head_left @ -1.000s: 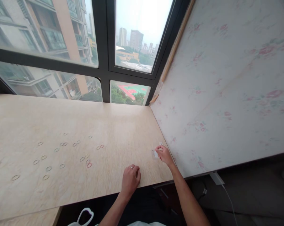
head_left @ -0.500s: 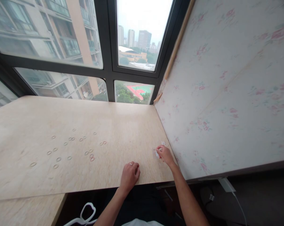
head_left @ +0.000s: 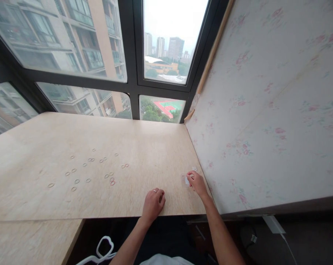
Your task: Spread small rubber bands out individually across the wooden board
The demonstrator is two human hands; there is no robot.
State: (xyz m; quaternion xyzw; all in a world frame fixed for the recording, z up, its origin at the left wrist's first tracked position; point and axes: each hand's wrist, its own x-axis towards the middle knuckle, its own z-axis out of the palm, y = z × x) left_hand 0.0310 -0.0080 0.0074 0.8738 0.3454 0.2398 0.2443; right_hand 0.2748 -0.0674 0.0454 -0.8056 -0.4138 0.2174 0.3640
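Note:
Several thin rings (head_left: 88, 180) lie scattered on the left half of the pale marbled counter, most of them greyish and a few reddish. My left hand (head_left: 153, 204) rests near the counter's front edge with its fingers curled in; a ring is on one finger and I see nothing held. Close to the wall, my right hand (head_left: 197, 183) has thumb and fingers pinched together over a small clear plastic box or packet (head_left: 183, 179). What the pinch holds, if anything, is too small to tell. Just beyond that hand lies a small whitish piece (head_left: 194, 169).
A flowered wall (head_left: 254, 121) bounds the counter (head_left: 122, 202) on the right. Dark-framed windows (head_left: 134, 55) stand along its back. Below the front edge are a white looped object (head_left: 105, 247) and a white adapter with a cable (head_left: 273, 224).
The view has swung slightly left, so the scene sits further right. My right hand has shifted a little over the clear plastic piece. My left hand stays in place.

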